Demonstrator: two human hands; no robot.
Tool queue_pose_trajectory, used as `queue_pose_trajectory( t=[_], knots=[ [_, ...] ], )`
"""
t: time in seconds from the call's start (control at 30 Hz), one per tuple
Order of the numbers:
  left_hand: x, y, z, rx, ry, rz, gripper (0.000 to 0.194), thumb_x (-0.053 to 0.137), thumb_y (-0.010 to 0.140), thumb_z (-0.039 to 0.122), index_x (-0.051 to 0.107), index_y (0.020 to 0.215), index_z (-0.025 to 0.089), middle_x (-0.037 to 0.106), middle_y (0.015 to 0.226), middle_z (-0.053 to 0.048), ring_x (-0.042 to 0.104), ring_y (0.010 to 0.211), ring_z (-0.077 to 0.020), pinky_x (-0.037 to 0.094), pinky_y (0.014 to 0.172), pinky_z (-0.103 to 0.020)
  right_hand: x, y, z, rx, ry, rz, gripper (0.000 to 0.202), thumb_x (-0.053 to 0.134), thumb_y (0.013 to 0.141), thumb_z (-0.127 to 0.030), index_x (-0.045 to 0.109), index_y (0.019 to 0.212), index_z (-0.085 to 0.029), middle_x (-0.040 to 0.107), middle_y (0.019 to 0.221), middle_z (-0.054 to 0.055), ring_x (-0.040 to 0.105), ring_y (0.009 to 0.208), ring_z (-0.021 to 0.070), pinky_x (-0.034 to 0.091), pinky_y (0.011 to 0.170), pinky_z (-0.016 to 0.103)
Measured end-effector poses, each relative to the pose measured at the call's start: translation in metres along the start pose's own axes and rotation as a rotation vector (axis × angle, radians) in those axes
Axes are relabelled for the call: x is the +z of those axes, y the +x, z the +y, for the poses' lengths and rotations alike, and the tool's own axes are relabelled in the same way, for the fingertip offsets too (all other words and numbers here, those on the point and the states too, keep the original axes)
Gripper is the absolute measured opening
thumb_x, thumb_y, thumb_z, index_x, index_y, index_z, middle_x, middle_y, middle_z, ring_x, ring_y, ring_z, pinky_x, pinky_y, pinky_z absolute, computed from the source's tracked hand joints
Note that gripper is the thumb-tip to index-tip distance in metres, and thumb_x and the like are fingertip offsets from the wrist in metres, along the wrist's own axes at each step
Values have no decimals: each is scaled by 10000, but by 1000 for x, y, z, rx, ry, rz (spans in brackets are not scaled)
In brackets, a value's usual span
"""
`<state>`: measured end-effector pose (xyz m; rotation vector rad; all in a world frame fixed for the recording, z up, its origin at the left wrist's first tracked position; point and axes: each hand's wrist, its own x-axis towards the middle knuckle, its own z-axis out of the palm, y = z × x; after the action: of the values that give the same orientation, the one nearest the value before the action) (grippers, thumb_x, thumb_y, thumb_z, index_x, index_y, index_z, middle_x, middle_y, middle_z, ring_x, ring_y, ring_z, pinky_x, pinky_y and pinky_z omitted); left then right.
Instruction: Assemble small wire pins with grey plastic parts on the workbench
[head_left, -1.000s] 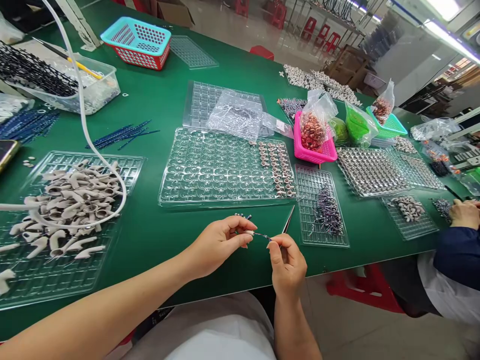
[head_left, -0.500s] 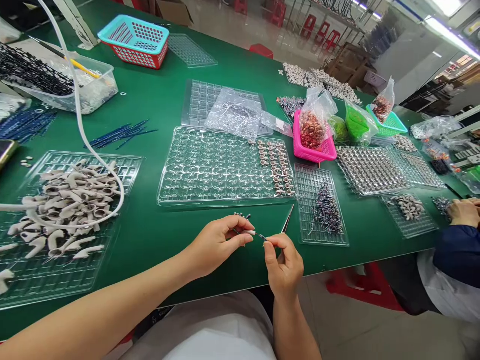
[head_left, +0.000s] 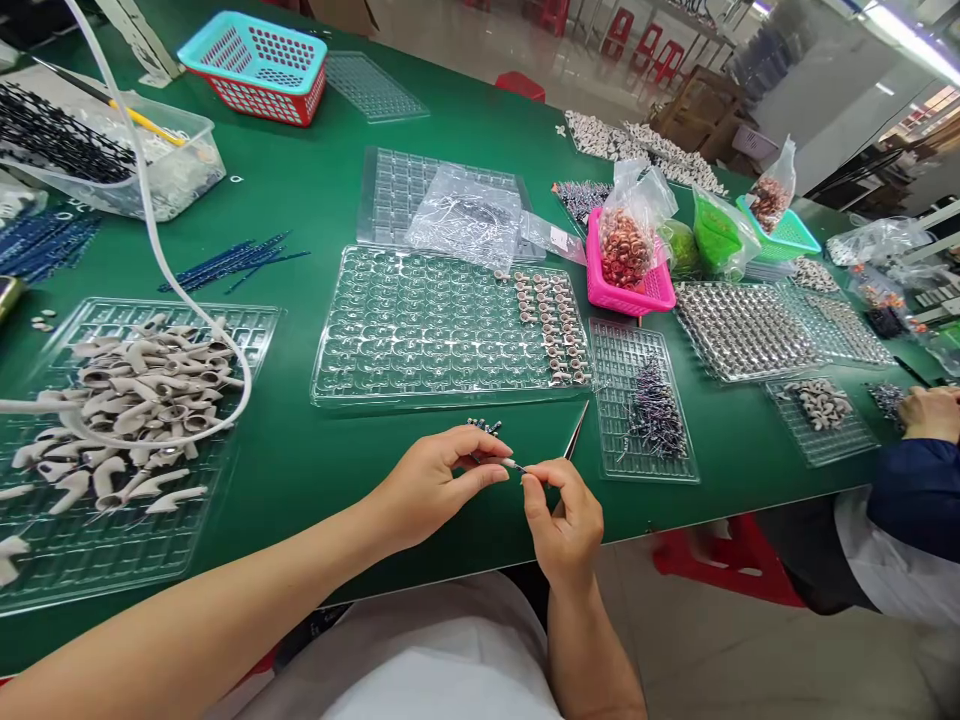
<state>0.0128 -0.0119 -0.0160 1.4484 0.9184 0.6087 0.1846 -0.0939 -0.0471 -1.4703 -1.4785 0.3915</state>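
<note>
My left hand (head_left: pixel 457 475) pinches a small pale piece (head_left: pixel 508 462) between thumb and fingers, in front of the large clear tray. A short dark thin wire (head_left: pixel 520 468) runs from that piece into my right hand (head_left: pixel 562 510), whose thumb and forefinger are closed on its end. Just beyond the left fingers lies a small cluster of dark wire pieces with pale tips (head_left: pixel 484 427). Pointed metal tweezers (head_left: pixel 575 432) show behind my right hand; I cannot tell whether they rest on the table or in the palm.
Curved beige shells (head_left: pixel 142 400) are heaped on a tray at left, under a looping white tube (head_left: pixel 154 215). The large clear tray (head_left: pixel 420 330) holds small parts at its right end. Right of it lie dark wired parts (head_left: pixel 656 410) and a pink basket (head_left: pixel 634 292). A co-worker's hand (head_left: pixel 930 412) is far right.
My right hand has come slightly nearer to my left, and less wire shows between them. The view has shifted a little. Both hands keep their pinch.
</note>
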Motion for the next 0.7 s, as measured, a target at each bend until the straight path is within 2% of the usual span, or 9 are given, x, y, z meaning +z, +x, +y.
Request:
queue_pose_trajectory(
  t=[0.27,0.43,0.7],
  knots=[
    [-2,-1,-3,137,165,-8,137,626,894,221,722,989,196,711,903,-21,646,827,-158,511,755,-276,-1,1,-1,19,-34,-15,67,591,913,-163,624,888,-215,651,795,-3,593,676,130,473,635,269],
    [-2,-2,-6,230,217,7,136,638,894,164,717,1001,192,711,909,-22,645,838,-153,512,766,-269,0,3,-2,-14,-7,-29,85,589,912,-134,623,896,-210,656,803,7,608,729,139,472,656,281],
    [0,-1,-11,376,247,30,135,653,895,127,726,986,194,722,865,-13,638,832,-150,515,775,-264,1,5,-1,-171,6,-50,223,607,901,-62,633,1061,-214,699,893,39,641,805,164,497,738,342]
  ],
)
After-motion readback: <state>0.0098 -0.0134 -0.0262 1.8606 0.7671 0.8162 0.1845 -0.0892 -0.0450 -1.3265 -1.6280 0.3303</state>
